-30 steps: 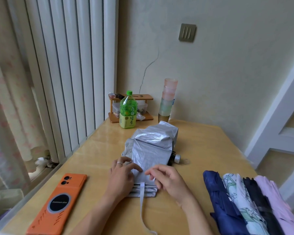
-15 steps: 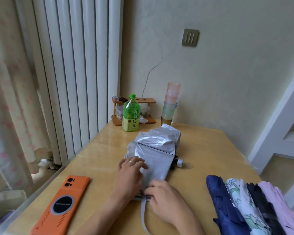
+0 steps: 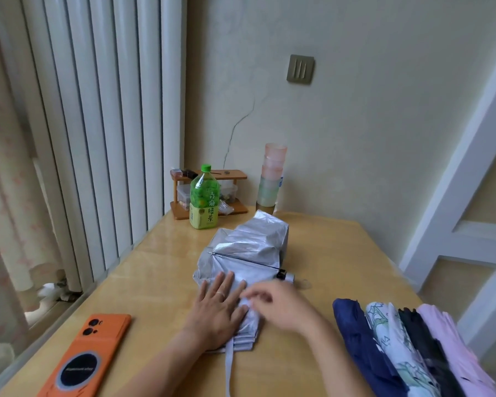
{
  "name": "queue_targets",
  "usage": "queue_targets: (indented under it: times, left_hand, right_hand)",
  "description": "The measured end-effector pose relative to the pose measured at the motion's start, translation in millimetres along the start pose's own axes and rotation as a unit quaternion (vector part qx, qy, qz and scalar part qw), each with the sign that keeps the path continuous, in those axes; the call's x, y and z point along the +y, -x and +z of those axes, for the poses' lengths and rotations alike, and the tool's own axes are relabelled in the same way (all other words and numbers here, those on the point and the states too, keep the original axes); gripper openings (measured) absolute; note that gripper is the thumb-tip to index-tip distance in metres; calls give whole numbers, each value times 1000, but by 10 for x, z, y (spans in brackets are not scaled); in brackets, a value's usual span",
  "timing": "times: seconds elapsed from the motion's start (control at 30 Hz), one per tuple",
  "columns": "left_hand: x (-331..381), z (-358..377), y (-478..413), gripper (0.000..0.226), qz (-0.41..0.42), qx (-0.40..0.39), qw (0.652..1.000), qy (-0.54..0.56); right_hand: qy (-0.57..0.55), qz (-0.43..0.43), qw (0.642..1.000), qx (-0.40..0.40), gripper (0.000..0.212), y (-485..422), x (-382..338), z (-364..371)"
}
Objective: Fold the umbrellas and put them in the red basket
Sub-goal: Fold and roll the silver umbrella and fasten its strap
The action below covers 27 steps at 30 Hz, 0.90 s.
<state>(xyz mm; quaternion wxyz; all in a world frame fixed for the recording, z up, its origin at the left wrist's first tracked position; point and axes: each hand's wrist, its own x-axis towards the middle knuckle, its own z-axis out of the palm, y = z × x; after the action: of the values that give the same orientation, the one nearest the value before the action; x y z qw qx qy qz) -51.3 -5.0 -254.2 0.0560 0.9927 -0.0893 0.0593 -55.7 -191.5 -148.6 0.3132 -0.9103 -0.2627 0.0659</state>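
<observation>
A yellow wooden table (image 3: pixel 341 253) fills the corner by a white radiator, and the silver umbrella (image 3: pixel 249 247) lies half flattened on it in front of you. Your left hand (image 3: pixel 218 308) presses flat, fingers spread, on its pleated near end. Your right hand (image 3: pixel 278 305) is at the cloth just beside it, too blurred to tell whether it pinches a fold. You seem to be smoothing pleats; next, roll the cloth tight and wrap the strap (image 3: pixel 229 365). No red basket shows.
</observation>
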Motion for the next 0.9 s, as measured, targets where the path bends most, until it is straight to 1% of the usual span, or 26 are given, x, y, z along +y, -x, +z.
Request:
queue_targets:
  times: [0.03, 0.07, 0.13, 0.17, 0.2, 0.27, 0.33, 0.4, 0.5, 0.57, 0.63, 0.67, 0.7, 0.73, 0.77, 0.83, 0.9]
  left_hand:
    - [12, -32, 21, 70, -6, 3, 1000, -5]
    - [27, -69, 37, 74, -9, 1, 1000, -3]
    - [54, -89, 46, 94, 3, 27, 1000, 15]
    - [68, -111, 55, 105, -1, 4, 1000, 30]
    - [75, -122, 57, 111, -5, -13, 999, 37]
    - [86, -174, 65, 110, -7, -19, 999, 29]
    - [88, -187, 82, 108, -8, -22, 999, 29]
    - [74, -184, 86, 107, -7, -25, 999, 31]
    - [75, -184, 79, 109, -5, -24, 999, 34]
    - [66, -177, 86, 113, -7, -18, 999, 40]
    - [36, -161, 93, 109, -13, 1, 997, 70]
    - [16, -152, 95, 104, -15, 31, 995, 97]
    - [-6, -145, 99, 94, -16, 78, 987, 140]
    - [-25, -138, 111, 79, -21, 132, 972, 194]
    - [-39, -154, 129, 62, -37, 181, 947, 261]
    - [-74, -246, 177, 34, -106, 245, 877, 400]
    - [-158, -301, 190, 19, -162, 277, 801, 505]
  right_hand:
    - [-57, 31, 996, 61, 29, -128, 92, -67]
    - [-120, 67, 983, 118, 30, -250, 175, -123]
    - [-248, 137, 937, 202, 36, -458, 295, -209]
    - [-301, 163, 912, 226, 39, -534, 326, -253]
    - [-345, 181, 891, 235, 42, -601, 349, -290]
    - [-418, 200, 856, 231, 50, -711, 376, -344]
    - [-461, 199, 834, 230, 53, -787, 372, -332]
    - [-447, 179, 838, 256, 50, -812, 329, -267]
    - [-403, 102, 860, 296, 30, -717, 223, -131]
    - [-389, 41, 876, 281, 20, -574, 175, -3]
    - [-395, -9, 885, 246, 21, -403, 170, 143]
    - [-398, -23, 887, 234, 20, -318, 188, 205]
    - [-401, -34, 888, 224, 18, -245, 225, 261]
    - [-396, -34, 892, 214, 18, -173, 256, 296]
    - [-385, -30, 900, 201, 22, -121, 289, 310]
    - [-362, -15, 917, 165, 35, -49, 318, 278]
    - [-345, 15, 930, 127, 42, 3, 314, 211]
